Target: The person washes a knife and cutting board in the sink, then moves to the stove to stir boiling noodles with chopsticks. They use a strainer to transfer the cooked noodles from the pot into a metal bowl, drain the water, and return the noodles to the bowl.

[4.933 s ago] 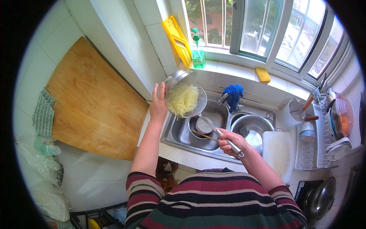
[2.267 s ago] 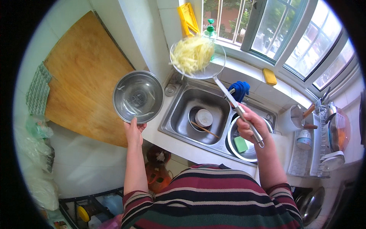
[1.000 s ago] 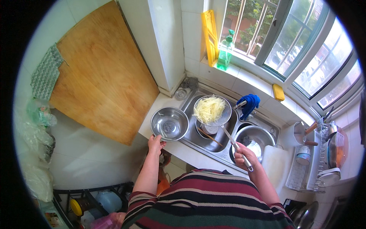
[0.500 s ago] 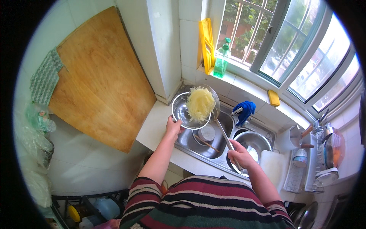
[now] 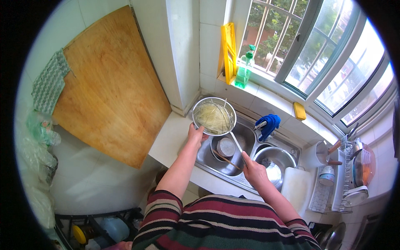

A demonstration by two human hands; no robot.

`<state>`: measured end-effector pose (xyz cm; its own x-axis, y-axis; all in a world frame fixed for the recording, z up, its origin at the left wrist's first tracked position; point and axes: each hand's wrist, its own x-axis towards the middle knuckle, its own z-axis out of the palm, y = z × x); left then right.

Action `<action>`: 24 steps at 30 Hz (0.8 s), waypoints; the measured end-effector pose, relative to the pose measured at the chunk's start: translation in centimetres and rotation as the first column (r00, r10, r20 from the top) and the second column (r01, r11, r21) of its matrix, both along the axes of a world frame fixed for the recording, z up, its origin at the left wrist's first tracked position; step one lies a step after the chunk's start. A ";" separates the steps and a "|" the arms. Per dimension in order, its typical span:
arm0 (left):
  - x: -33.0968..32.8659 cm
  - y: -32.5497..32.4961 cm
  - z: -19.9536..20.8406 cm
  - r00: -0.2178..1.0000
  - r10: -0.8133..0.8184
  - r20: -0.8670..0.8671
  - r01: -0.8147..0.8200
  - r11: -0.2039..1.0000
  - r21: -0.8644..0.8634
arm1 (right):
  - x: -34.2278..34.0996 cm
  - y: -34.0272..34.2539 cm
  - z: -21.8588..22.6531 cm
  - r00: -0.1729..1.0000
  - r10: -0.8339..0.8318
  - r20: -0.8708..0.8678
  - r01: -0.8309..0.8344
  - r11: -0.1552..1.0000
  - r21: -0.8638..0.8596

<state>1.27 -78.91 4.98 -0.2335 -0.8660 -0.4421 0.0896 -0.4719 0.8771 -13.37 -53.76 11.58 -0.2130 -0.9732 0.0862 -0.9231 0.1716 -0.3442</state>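
Observation:
My left hand (image 5: 196, 135) is closed on the near-left rim of a round metal bowl (image 5: 194, 111), held up over the left end of the sink. A wire mesh strainer (image 5: 222, 116) lies upside down over the bowl's mouth. Pale yellow shreds (image 5: 205, 118), like shredded potato, show through the mesh, and a few hang over the rim. My right hand (image 5: 255, 171) grips the strainer's long handle (image 5: 237, 143). How much of the shreds lies in the bowl cannot be made out.
Beneath, the double sink's left basin (image 5: 243, 143) holds a small metal pot (image 5: 225, 147) and a wooden stick (image 5: 228, 160). A large metal basin (image 5: 283, 158) fills the right side. Nearby are a blue cloth (image 5: 270, 124), a white cutting board (image 5: 296, 183) and a dish rack (image 5: 323, 196).
The strainer has been flipped from mesh-bottom down to upside down over the bowl, carrying the shreds with it. My right hand has moved slightly left.

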 end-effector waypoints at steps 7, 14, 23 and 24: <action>0.7 -0.7 0.9 0.999 -0.018 -0.034 0.019 1.000 0.019 | -0.7 0.2 0.9 0.993 0.004 -0.116 -0.017 0.993 -0.114; 1.9 -2.2 -0.3 0.996 -0.047 -0.074 0.047 0.999 0.006 | -0.2 0.7 3.4 0.985 0.040 -0.168 -0.076 0.974 -0.214; 2.8 -0.2 2.4 0.957 -0.225 -0.182 0.209 0.973 -0.101 | 0.4 4.0 3.4 0.975 -0.030 -0.221 -0.026 0.969 -0.246; 2.8 0.5 2.5 0.961 -0.232 -0.148 0.223 0.972 -0.076 | 0.7 5.0 3.7 0.969 -0.045 -0.241 -0.014 0.971 -0.239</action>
